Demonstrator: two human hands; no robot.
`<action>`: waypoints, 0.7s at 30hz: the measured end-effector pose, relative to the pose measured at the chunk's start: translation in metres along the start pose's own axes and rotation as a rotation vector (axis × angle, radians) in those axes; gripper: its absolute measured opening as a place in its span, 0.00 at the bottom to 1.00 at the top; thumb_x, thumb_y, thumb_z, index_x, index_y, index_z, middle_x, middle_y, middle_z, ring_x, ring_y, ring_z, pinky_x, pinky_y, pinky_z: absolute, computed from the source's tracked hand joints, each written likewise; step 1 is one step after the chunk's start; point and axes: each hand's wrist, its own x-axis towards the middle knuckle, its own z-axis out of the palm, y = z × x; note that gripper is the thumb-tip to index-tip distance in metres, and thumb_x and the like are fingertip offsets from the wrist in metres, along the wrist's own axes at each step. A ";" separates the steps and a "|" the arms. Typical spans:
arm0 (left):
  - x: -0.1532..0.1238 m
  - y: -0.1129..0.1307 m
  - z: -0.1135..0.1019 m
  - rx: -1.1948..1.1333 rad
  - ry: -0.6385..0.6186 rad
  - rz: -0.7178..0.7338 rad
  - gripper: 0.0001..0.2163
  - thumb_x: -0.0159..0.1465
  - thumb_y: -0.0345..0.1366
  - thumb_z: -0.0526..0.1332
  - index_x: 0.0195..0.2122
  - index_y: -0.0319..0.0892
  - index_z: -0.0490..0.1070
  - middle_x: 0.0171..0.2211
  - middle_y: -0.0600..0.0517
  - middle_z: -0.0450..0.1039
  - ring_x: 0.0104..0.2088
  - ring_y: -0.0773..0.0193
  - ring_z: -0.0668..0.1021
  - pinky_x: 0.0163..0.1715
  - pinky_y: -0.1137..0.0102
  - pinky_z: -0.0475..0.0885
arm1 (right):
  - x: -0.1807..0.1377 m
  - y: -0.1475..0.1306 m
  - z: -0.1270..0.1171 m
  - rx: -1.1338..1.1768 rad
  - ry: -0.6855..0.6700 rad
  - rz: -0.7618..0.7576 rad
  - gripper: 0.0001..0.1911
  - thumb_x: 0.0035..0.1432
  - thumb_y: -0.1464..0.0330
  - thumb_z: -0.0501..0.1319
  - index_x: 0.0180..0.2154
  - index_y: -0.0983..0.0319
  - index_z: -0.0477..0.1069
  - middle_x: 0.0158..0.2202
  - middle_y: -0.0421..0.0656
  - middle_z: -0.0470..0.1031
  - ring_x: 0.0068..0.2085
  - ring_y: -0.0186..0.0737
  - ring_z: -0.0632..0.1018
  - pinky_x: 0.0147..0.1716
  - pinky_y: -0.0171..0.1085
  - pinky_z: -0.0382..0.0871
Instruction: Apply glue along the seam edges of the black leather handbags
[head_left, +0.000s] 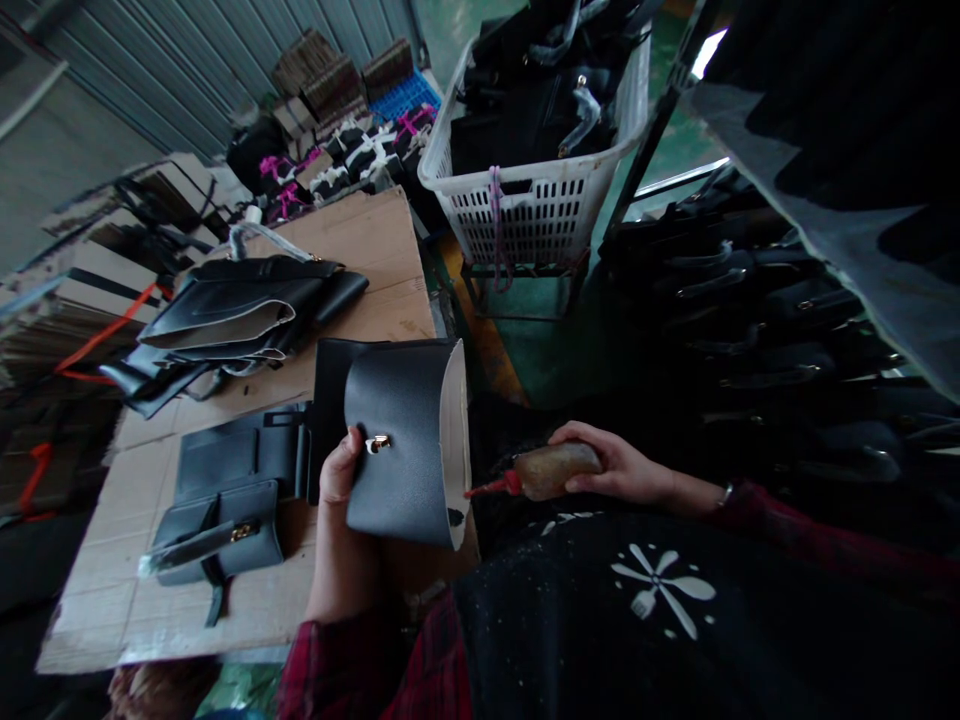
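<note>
A black leather bag panel [405, 400] with a small gold clasp is gripped at its left side by my left hand [342, 466], thumb on top near the clasp. The panel is curved, and its pale inner lining shows along the right edge. My right hand [611, 462] is wrapped round a yellowish glue bottle [559, 470] with a red nozzle. The nozzle tip points left, at or very close to the lining edge; I cannot tell if it touches. A dark patch shows on the lining near the lower corner.
Cardboard [127, 510] covers the table, bearing a black bag piece with a strap [225, 535] and a stack of black bag parts [240, 300]. Beyond stands a white plastic basket [525, 200] full of black bags. More black bags [757, 300] fill a rack at right.
</note>
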 end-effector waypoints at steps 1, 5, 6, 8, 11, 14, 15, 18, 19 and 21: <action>0.000 0.000 0.001 0.008 0.006 0.012 0.24 0.45 0.48 0.74 0.38 0.37 0.78 0.37 0.43 0.81 0.46 0.41 0.79 0.47 0.52 0.76 | -0.001 -0.001 0.001 0.033 -0.017 0.022 0.25 0.48 0.61 0.71 0.46 0.59 0.67 0.42 0.43 0.70 0.42 0.42 0.75 0.40 0.39 0.72; 0.000 0.000 0.003 0.048 0.024 0.041 0.25 0.47 0.49 0.73 0.40 0.37 0.78 0.37 0.44 0.81 0.45 0.43 0.80 0.48 0.54 0.76 | -0.003 -0.003 0.004 0.138 -0.062 0.100 0.26 0.47 0.61 0.71 0.46 0.60 0.66 0.41 0.42 0.70 0.40 0.40 0.75 0.39 0.38 0.72; 0.000 0.000 0.004 0.055 0.025 0.044 0.25 0.47 0.50 0.73 0.40 0.37 0.78 0.37 0.44 0.81 0.45 0.43 0.80 0.47 0.54 0.76 | -0.003 -0.004 0.005 0.147 -0.072 0.108 0.26 0.47 0.61 0.71 0.46 0.60 0.66 0.41 0.42 0.70 0.40 0.40 0.75 0.38 0.37 0.72; 0.000 -0.001 0.004 0.060 0.028 0.047 0.24 0.46 0.50 0.73 0.39 0.38 0.78 0.35 0.44 0.81 0.43 0.43 0.80 0.46 0.54 0.76 | -0.002 -0.005 0.005 0.146 -0.091 0.110 0.26 0.47 0.60 0.71 0.46 0.60 0.66 0.41 0.41 0.71 0.39 0.40 0.75 0.38 0.37 0.72; 0.000 -0.001 0.004 0.067 0.035 0.041 0.24 0.44 0.51 0.74 0.37 0.38 0.78 0.32 0.44 0.80 0.40 0.43 0.81 0.42 0.55 0.77 | -0.002 -0.005 0.004 0.101 -0.083 0.081 0.26 0.46 0.60 0.72 0.45 0.60 0.68 0.41 0.42 0.71 0.40 0.41 0.75 0.38 0.38 0.72; 0.002 0.000 0.002 0.110 0.067 0.083 0.22 0.40 0.50 0.75 0.31 0.41 0.77 0.28 0.47 0.79 0.32 0.51 0.80 0.33 0.61 0.77 | -0.003 -0.004 0.000 0.079 -0.030 0.073 0.26 0.45 0.60 0.72 0.45 0.59 0.68 0.42 0.43 0.72 0.41 0.43 0.75 0.40 0.39 0.73; 0.003 0.000 0.001 0.125 0.081 0.104 0.20 0.38 0.48 0.76 0.27 0.42 0.76 0.26 0.50 0.78 0.28 0.55 0.79 0.30 0.64 0.76 | -0.004 -0.003 -0.002 0.081 -0.012 0.081 0.27 0.45 0.60 0.72 0.45 0.59 0.68 0.42 0.43 0.72 0.41 0.43 0.76 0.40 0.40 0.73; 0.006 0.001 0.000 0.151 0.106 0.127 0.17 0.35 0.40 0.77 0.18 0.44 0.68 0.18 0.55 0.72 0.21 0.63 0.75 0.23 0.70 0.72 | -0.005 -0.001 -0.007 0.089 0.042 0.105 0.28 0.45 0.60 0.72 0.46 0.58 0.66 0.42 0.43 0.72 0.41 0.43 0.76 0.40 0.40 0.73; 0.006 0.001 0.001 0.154 0.107 0.127 0.17 0.36 0.38 0.76 0.17 0.43 0.67 0.17 0.56 0.71 0.20 0.63 0.74 0.22 0.70 0.71 | -0.005 -0.001 -0.008 0.091 0.063 0.106 0.28 0.45 0.60 0.72 0.46 0.58 0.66 0.42 0.42 0.72 0.41 0.43 0.76 0.39 0.40 0.73; 0.006 0.002 0.002 0.159 0.114 0.135 0.17 0.37 0.37 0.76 0.16 0.43 0.65 0.16 0.56 0.70 0.20 0.64 0.74 0.22 0.71 0.70 | -0.004 -0.001 -0.008 0.089 0.092 0.099 0.28 0.45 0.60 0.71 0.47 0.58 0.66 0.42 0.42 0.71 0.41 0.42 0.76 0.39 0.39 0.73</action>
